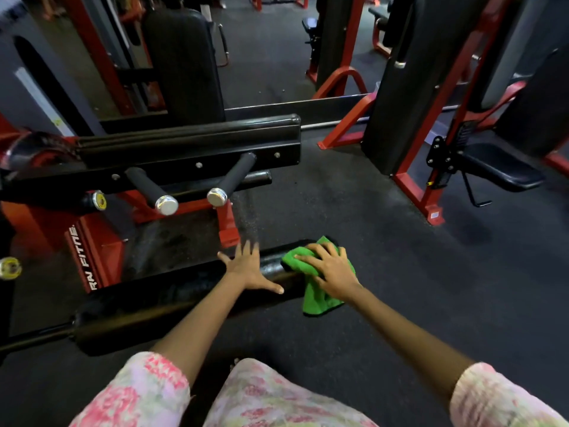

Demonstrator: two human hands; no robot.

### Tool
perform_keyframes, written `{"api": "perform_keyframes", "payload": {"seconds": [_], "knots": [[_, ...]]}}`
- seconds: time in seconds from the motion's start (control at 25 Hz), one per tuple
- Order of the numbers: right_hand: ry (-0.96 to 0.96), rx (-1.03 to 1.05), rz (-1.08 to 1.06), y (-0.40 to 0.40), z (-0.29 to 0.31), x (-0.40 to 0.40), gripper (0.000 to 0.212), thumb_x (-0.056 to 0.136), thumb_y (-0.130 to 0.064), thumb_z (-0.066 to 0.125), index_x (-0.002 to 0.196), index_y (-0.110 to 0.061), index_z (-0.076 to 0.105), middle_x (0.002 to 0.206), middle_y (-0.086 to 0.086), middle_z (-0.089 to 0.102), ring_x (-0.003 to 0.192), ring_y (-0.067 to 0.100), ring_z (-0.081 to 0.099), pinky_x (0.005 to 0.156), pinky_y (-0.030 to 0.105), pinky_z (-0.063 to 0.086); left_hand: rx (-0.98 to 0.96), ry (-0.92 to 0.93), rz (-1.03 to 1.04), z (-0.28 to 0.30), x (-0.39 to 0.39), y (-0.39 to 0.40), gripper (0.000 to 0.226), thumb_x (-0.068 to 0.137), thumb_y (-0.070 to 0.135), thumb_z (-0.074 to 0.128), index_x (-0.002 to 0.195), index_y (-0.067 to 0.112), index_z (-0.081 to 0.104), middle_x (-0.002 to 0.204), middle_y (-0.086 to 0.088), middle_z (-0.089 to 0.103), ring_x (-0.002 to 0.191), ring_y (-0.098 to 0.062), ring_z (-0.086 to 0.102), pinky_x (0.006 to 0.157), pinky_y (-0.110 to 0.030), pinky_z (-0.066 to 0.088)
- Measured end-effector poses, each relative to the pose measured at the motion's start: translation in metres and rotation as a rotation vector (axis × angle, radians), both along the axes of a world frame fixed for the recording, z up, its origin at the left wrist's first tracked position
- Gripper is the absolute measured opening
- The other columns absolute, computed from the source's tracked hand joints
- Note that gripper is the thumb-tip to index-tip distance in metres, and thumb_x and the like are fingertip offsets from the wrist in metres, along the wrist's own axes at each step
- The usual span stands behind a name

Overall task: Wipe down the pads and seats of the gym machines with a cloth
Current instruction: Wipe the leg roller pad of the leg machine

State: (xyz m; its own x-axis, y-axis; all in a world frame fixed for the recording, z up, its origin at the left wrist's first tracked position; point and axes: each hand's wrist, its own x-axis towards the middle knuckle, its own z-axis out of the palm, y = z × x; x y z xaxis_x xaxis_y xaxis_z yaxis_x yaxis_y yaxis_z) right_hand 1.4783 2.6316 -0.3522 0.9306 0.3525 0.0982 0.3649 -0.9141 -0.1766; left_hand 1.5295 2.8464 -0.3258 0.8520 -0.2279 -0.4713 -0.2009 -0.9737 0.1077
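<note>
Cloth [311,272] lies on roller pad's [172,303] right end; handles [191,186] behind it.

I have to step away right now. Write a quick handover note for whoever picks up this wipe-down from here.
Left hand: open, fingers spread flat on the long black cylindrical roller pad, steadying it.
Right hand: presses the green microfibre cloth onto the pad's far end, part of the cloth hanging off the near side.
Done: cannot tell which surfaces are already wiped.
Left: likely the rest of this pad toward its bar end, the long black padded bar above the handles, the upright black back pad and the black seat at right.
</note>
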Motion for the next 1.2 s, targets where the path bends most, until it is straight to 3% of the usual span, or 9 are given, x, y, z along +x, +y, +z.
{"api": "perform_keyframes", "payload": {"seconds": [0.16, 0.32, 0.48, 0.6, 0.68, 0.76, 0.88, 1.08, 1.2], "knots": [[0.086, 0.078, -0.315, -0.013, -0.001, 0.009, 0.043, 0.091, -0.027, 0.051, 0.134, -0.029, 0.047, 0.138, 0.001, 0.038, 0.122, 0.026, 0.034, 0.095, 0.045, 0.03, -0.036, -0.049, 0.02, -0.011, -0.01, -0.001, 0.128, 0.053, 0.078, 0.067, 0.149, 0.012, 0.013, 0.153, -0.008, 0.022, 0.14, -0.028, 0.019, 0.111, -0.062, 0.009], [0.304, 0.133, -0.499, 0.004, 0.019, 0.053, 0.041, 0.094, -0.038, 0.048, 0.134, -0.027, 0.047, 0.134, 0.006, 0.041, 0.126, 0.029, 0.033, 0.101, 0.053, 0.027, 0.097, -0.27, 0.024, -0.025, -0.046, -0.012, 0.125, 0.063, 0.078, 0.058, 0.149, 0.009, 0.001, 0.156, -0.01, 0.011, 0.144, -0.032, 0.008, 0.109, -0.064, 0.006], [0.181, -0.065, -0.303, 0.025, 0.019, 0.038, 0.046, 0.088, -0.032, 0.053, 0.134, -0.029, 0.047, 0.134, 0.005, 0.041, 0.123, 0.03, 0.034, 0.099, 0.051, 0.029, 0.159, -0.383, 0.021, -0.038, -0.07, -0.016, 0.12, 0.074, 0.073, 0.052, 0.144, 0.003, -0.016, 0.157, -0.016, 0.0, 0.144, -0.037, -0.001, 0.107, -0.068, 0.0], [-0.02, -0.015, -0.054, 0.009, 0.006, 0.002, 0.057, 0.069, -0.025, 0.061, 0.126, -0.03, 0.055, 0.123, 0.007, 0.054, 0.107, 0.029, 0.045, 0.08, 0.05, 0.042, 0.158, -0.399, -0.003, -0.04, -0.071, -0.015, 0.118, 0.077, 0.07, 0.051, 0.14, 0.002, -0.021, 0.157, -0.017, -0.003, 0.143, -0.039, -0.002, 0.105, -0.069, -0.005], [-0.032, 0.036, -0.133, -0.008, 0.003, 0.003, 0.051, 0.074, -0.026, 0.06, 0.125, -0.028, 0.056, 0.122, 0.006, 0.054, 0.107, 0.029, 0.048, 0.077, 0.047, 0.042, 0.154, -0.389, 0.001, -0.039, -0.07, -0.015, 0.116, 0.078, 0.069, 0.051, 0.144, 0.002, -0.018, 0.156, -0.018, -0.005, 0.143, -0.039, -0.004, 0.104, -0.069, -0.007], [0.142, 0.091, -0.37, -0.005, 0.008, 0.017, 0.04, 0.091, -0.031, 0.052, 0.131, -0.026, 0.051, 0.131, 0.004, 0.045, 0.117, 0.028, 0.04, 0.091, 0.047, 0.035, 0.169, -0.382, 0.002, -0.037, -0.069, -0.016, 0.115, 0.079, 0.068, 0.051, 0.145, 0.002, -0.017, 0.156, -0.018, -0.006, 0.143, -0.04, -0.004, 0.104, -0.069, -0.006], [0.192, 0.001, -0.568, 0.034, 0.021, 0.035, 0.039, 0.092, -0.035, 0.047, 0.129, -0.022, 0.05, 0.132, 0.006, 0.04, 0.122, 0.029, 0.034, 0.098, 0.051, 0.03, 0.178, -0.366, 0.009, -0.036, -0.068, -0.017, 0.116, 0.078, 0.069, 0.052, 0.146, 0.002, -0.016, 0.156, -0.018, -0.006, 0.143, -0.04, -0.005, 0.104, -0.069, -0.005], [0.015, -0.163, -0.151, 0.055, 0.012, 0.009, 0.046, 0.089, -0.045, 0.042, 0.129, -0.025, 0.053, 0.134, 0.007, 0.049, 0.12, 0.034, 0.045, 0.094, 0.059, 0.032, 0.135, -0.364, -0.065, -0.03, -0.067, -0.004, 0.116, 0.074, 0.069, 0.055, 0.148, 0.009, -0.012, 0.157, -0.012, -0.003, 0.145, -0.032, -0.002, 0.11, -0.063, -0.002], [-0.033, -0.071, -0.209, 0.019, -0.001, 0.007, 0.055, 0.084, -0.056, 0.031, 0.122, -0.029, 0.061, 0.125, 0.004, 0.059, 0.115, 0.036, 0.053, 0.09, 0.066, 0.03, 0.108, -0.323, -0.148, -0.026, -0.057, 0.013, 0.119, 0.071, 0.067, 0.061, 0.149, 0.015, -0.013, 0.158, -0.004, -0.005, 0.145, -0.027, -0.001, 0.113, -0.056, 0.001]]}}
